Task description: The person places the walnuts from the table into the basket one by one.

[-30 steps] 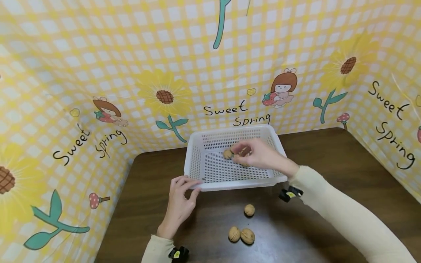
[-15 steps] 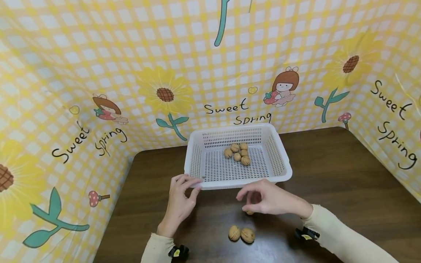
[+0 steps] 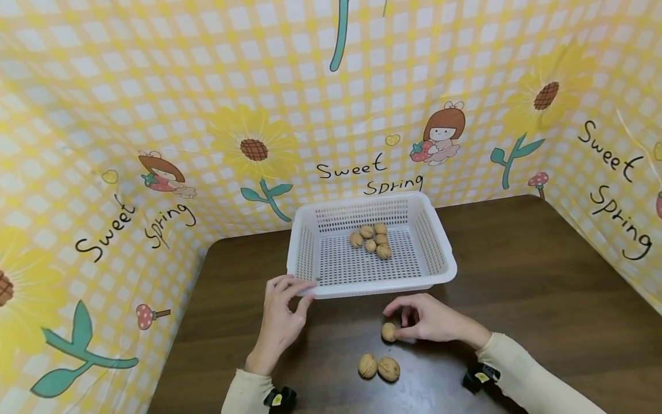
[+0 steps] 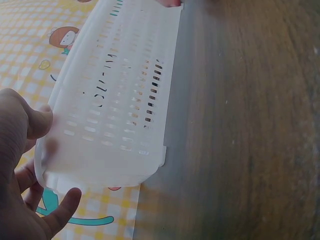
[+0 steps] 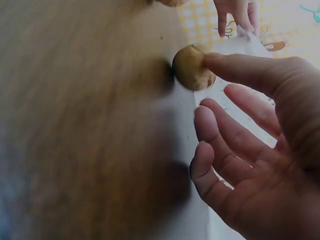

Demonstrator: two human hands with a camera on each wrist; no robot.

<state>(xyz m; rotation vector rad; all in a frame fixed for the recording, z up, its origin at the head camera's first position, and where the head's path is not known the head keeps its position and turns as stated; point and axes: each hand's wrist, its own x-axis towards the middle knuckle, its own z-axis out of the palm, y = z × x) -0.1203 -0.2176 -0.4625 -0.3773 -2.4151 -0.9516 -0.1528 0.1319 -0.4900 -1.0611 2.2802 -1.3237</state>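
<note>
We see a rounded, tan walnut (image 3: 388, 332) with a lightly mottled shell on the dark brown counter (image 3: 320, 362), the right hand (image 3: 436, 319) touching it by the thumb, grip loosely parted, while the left hand (image 3: 281, 319) pinches the white basket's (image 3: 372, 289) rim.

Walnuts (image 3: 367, 365): nine in all, six inside the basket, three on the table. Basket (image 3: 372, 289), white, perforated: one. Table (image 3: 507, 259), brown: one. Hands: two, being one left hand (image 3: 279, 316) and one right hand (image 3: 434, 319). Sleeves (image 3: 538, 374), pale: two. Wrist devices (image 3: 281, 398), black: two. Printed on the backdrop (image 3: 310, 75), head view: sunflower heads (image 3: 254, 149), three, one cut by the edge; mushrooms (image 3: 145, 316), two.
</note>
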